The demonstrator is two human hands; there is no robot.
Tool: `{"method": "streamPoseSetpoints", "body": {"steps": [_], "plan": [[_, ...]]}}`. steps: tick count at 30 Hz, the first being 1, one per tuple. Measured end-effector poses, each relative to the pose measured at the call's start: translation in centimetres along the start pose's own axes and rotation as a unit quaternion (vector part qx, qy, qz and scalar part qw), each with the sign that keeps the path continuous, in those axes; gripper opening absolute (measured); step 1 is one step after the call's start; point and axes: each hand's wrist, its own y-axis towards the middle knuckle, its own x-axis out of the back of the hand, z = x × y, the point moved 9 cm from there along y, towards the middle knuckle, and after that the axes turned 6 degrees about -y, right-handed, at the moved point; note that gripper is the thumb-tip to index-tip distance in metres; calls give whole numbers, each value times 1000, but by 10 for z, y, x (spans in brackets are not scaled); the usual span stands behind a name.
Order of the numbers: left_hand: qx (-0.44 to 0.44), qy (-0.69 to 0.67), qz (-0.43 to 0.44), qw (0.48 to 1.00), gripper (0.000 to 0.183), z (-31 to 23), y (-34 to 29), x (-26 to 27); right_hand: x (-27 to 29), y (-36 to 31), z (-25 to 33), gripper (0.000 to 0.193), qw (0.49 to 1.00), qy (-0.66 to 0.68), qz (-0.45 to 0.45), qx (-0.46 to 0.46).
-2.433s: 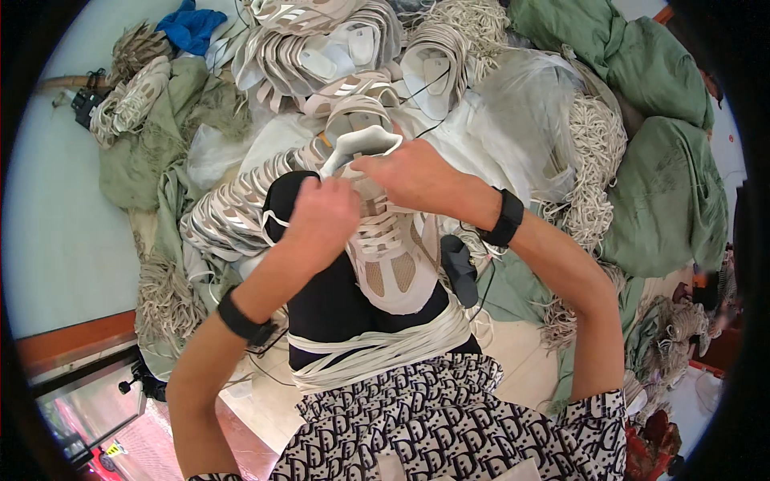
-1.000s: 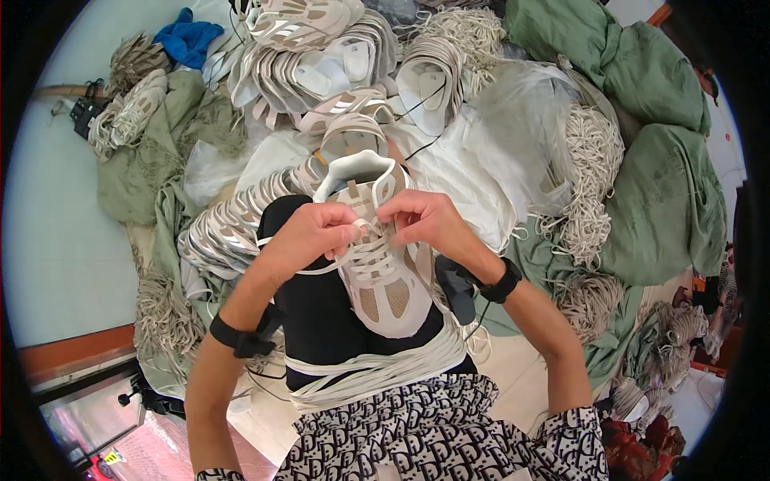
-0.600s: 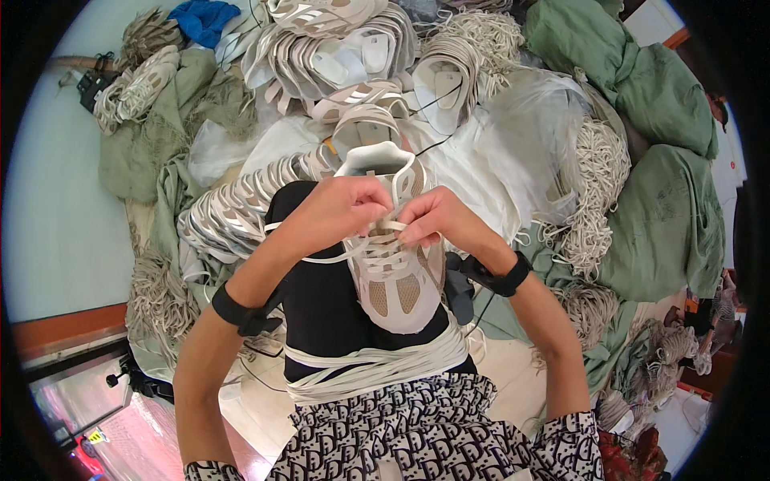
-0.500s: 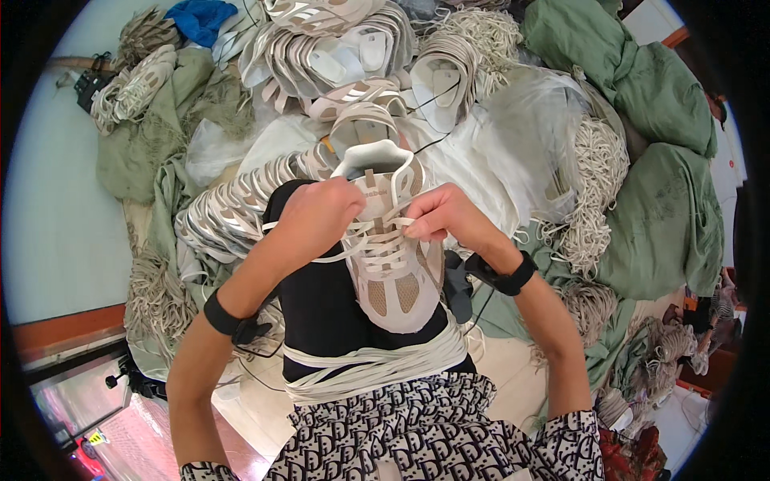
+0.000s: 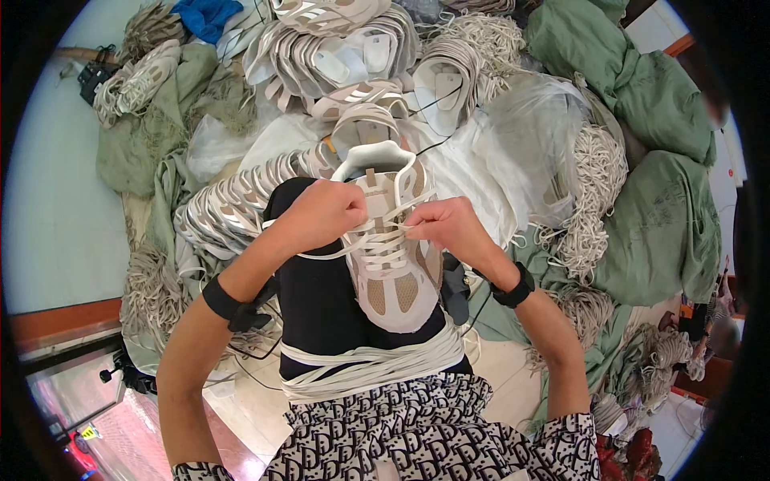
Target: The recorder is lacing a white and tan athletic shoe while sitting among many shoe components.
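Observation:
A beige and white sneaker (image 5: 399, 309) rests on my black-clad thighs, toe toward me and heel opening away. A cream shoelace (image 5: 383, 262) crosses its tongue in several rows, and a loose length loops out to the left. My left hand (image 5: 322, 215) is closed at the left side of the eyelets, with lace showing beside it; its fingertips are partly hidden. At the right eyelets, my right hand (image 5: 449, 226) pinches the lace between thumb and forefinger. A bundle of cream laces (image 5: 373, 370) lies across my lap.
Stacked shoe uppers (image 5: 337, 60) stand beyond the sneaker, and a row of them (image 5: 241, 196) lies to the left. Heaps of laces (image 5: 597, 188) and green sacks (image 5: 658, 216) fill the right. A clear plastic bag (image 5: 533, 144) lies between. A thin black cable (image 5: 257, 353) runs near my left wrist.
My right hand has shifted slightly down and right along the eyelets, and my left hand slightly right. Both stay closed at the laces; the sneaker stays on my thighs.

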Motion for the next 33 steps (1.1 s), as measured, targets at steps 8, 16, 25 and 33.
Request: {"method": "streamPoseSetpoints", "body": {"steps": [8,16,25,33], "plan": [[-198,129,-204,950,7,-53,-21,-7,-1,5,-11,8,988,134,37,-68],[-19,-18,110,994,18,-12,34,-36,-6,5,-18,12,996,73,25,-39],[-26,122,2,992,17,-12,30,-41,6,5,6,13,981,-171,-69,66],[-47,38,-95,994,9,-11,11,-7,7,7,15,13,960,-230,-80,138]]}}
